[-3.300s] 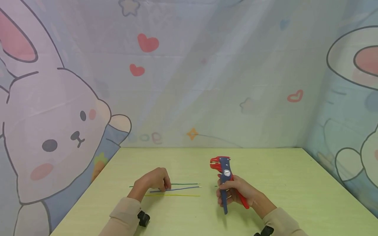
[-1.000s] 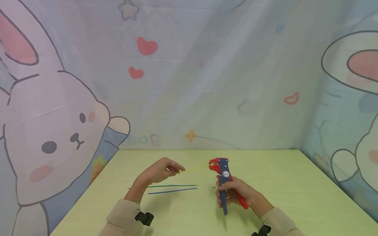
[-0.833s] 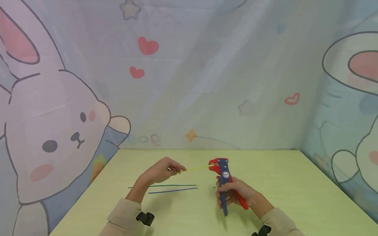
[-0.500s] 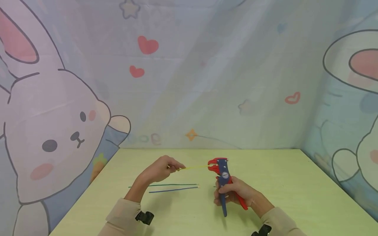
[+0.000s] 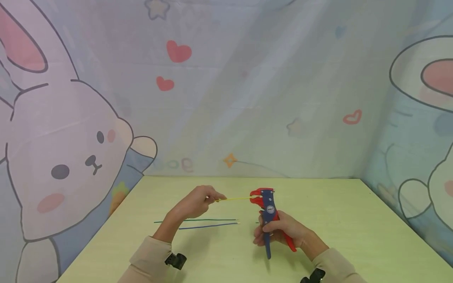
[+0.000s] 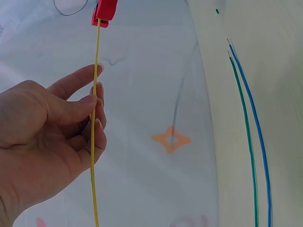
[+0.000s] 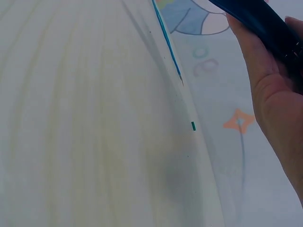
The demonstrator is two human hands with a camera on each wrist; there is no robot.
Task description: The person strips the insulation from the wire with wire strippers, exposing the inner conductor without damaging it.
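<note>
In the head view my left hand [image 5: 194, 203] pinches a yellow wire [image 5: 235, 198] above the table. From the fingertips the wire runs right, its far end at the red jaws of a wire stripper [image 5: 270, 209]. My right hand [image 5: 291, 228] holds the stripper upright by its blue and red handles, thumb across the front. In the left wrist view, thumb and fingers hold the yellow wire [image 6: 93, 142] along its length, and its tip disappears into the red jaws. Only part of the right hand [image 7: 274, 104] and a dark handle show in the right wrist view.
Two wires, one green [image 5: 212, 219] and one blue [image 5: 209, 226], lie side by side on the table [image 5: 212, 263], bare metal at their right ends. A short green scrap of insulation [image 7: 193, 126] lies to their right. A printed cloth backdrop [image 5: 247, 98] rises behind the table.
The yellow wire has come up off the table in my left hand, its end now at the stripper's jaws. The right hand stayed nearly in place; its fingers have loosened slightly on the handles.
</note>
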